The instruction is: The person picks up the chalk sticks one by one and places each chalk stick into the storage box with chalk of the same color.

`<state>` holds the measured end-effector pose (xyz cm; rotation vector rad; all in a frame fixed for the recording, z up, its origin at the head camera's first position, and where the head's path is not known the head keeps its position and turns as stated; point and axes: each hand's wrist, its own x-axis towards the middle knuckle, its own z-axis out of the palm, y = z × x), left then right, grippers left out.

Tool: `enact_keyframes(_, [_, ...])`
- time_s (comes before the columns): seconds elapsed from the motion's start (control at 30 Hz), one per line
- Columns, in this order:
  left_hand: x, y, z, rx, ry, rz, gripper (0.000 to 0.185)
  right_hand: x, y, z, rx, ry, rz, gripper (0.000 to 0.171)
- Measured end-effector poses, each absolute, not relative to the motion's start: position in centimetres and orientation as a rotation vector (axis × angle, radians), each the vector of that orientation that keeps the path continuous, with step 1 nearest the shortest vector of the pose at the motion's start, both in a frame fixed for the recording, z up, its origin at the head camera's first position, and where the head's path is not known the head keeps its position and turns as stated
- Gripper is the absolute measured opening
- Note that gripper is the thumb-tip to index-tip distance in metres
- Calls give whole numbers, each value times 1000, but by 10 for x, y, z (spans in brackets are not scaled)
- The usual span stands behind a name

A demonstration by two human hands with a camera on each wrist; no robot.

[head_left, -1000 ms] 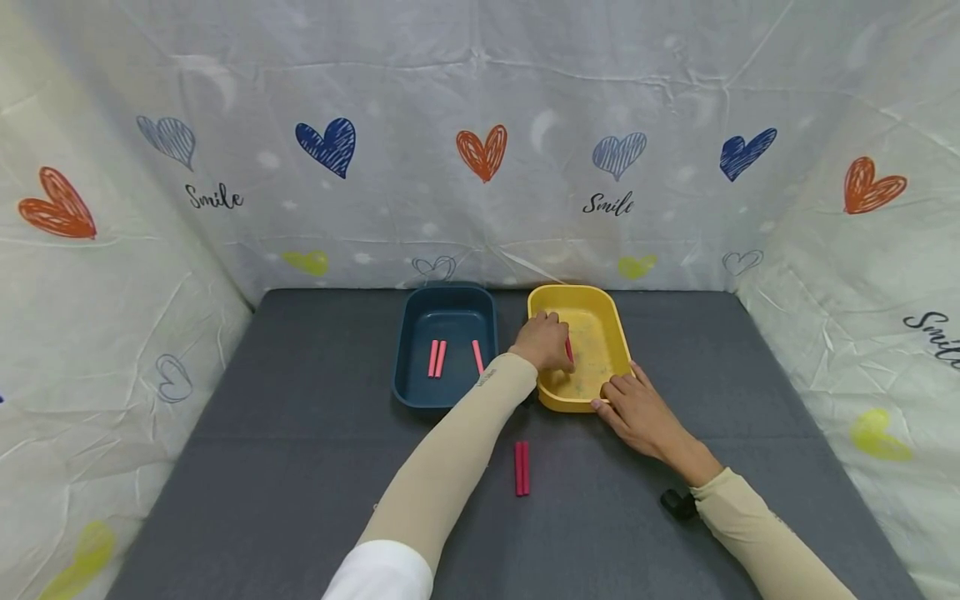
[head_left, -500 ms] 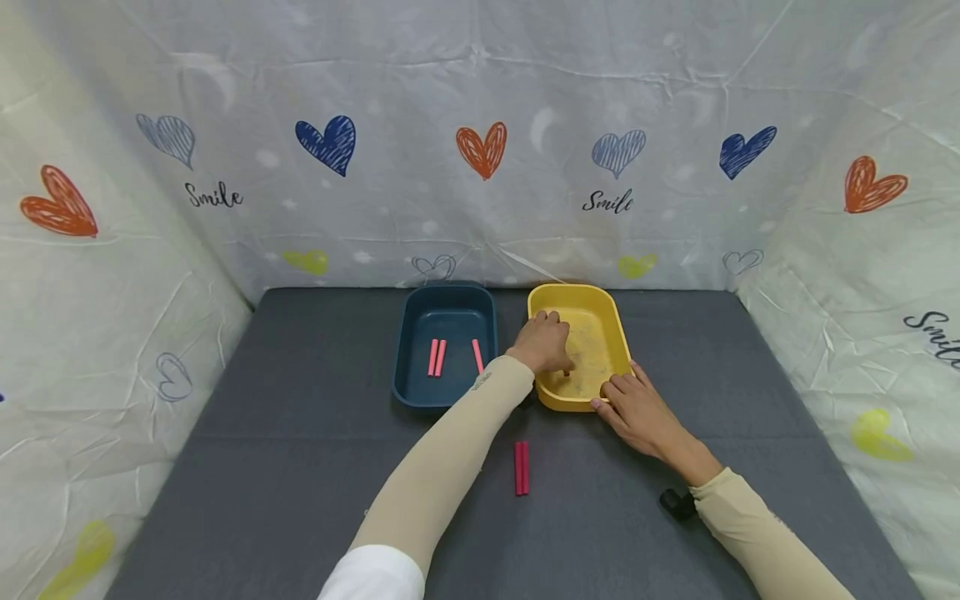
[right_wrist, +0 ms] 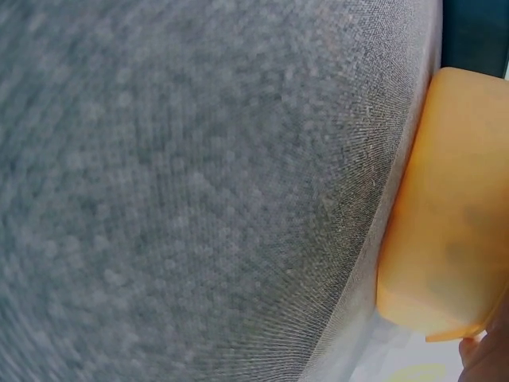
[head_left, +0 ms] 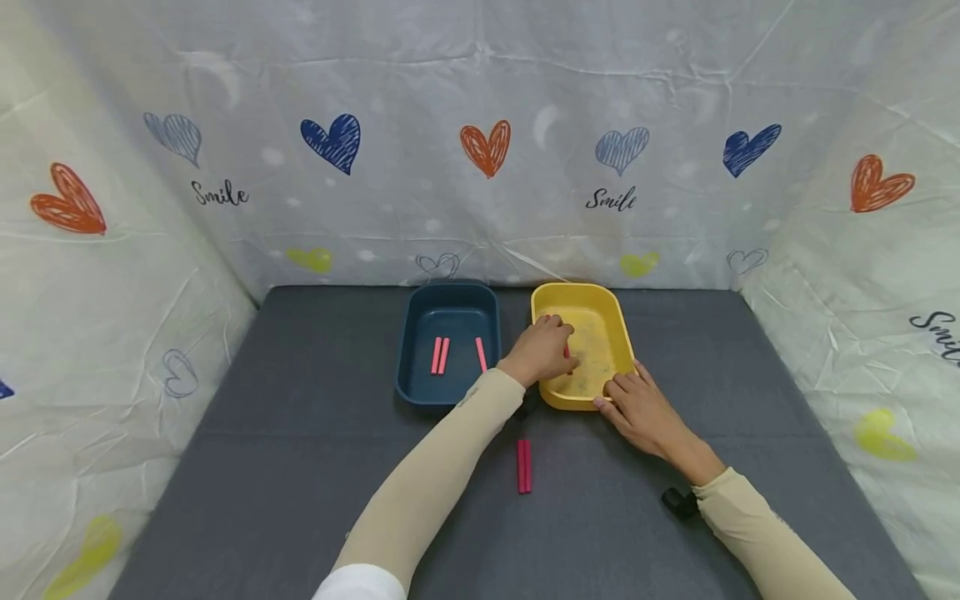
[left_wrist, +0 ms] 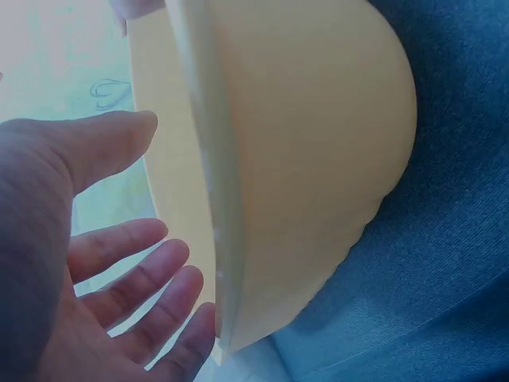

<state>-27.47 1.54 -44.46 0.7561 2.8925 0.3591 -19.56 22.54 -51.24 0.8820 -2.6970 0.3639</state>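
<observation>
My left hand [head_left: 538, 348] reaches over the left side of a yellow tray [head_left: 626, 337]. In the left wrist view, the thumb and fingers [left_wrist: 131, 298] stand apart with nothing between them, beside the tray's pale rim. A short red stick [head_left: 567, 357] shows inside the tray beyond this hand, which partly hides it. At the tray's front right corner my right hand [head_left: 645, 417] grips the rim, thumb at the front wall and fingers over the edge. Two dark red sticks [head_left: 524, 467] lie side by side on the grey cloth in front of the tray.
A dark blue tray [head_left: 402, 367] stands left of the yellow one. In it lie two pink sticks [head_left: 440, 356] together and a single pink stick [head_left: 481, 354]. A patterned curtain [head_left: 480, 217] hangs right behind both trays and along the sides.
The left hand's thumb and fingers have spread, and the red stick between them now shows in the yellow tray. The left forearm has drawn slightly down and left. The right hand keeps its place.
</observation>
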Motion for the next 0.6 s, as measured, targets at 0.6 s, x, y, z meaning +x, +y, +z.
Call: enact_keyframes(0.6, [-246, -6, -425, 872, 2999, 463, 54, -196, 225, -512, 884, -2696, 370, 21])
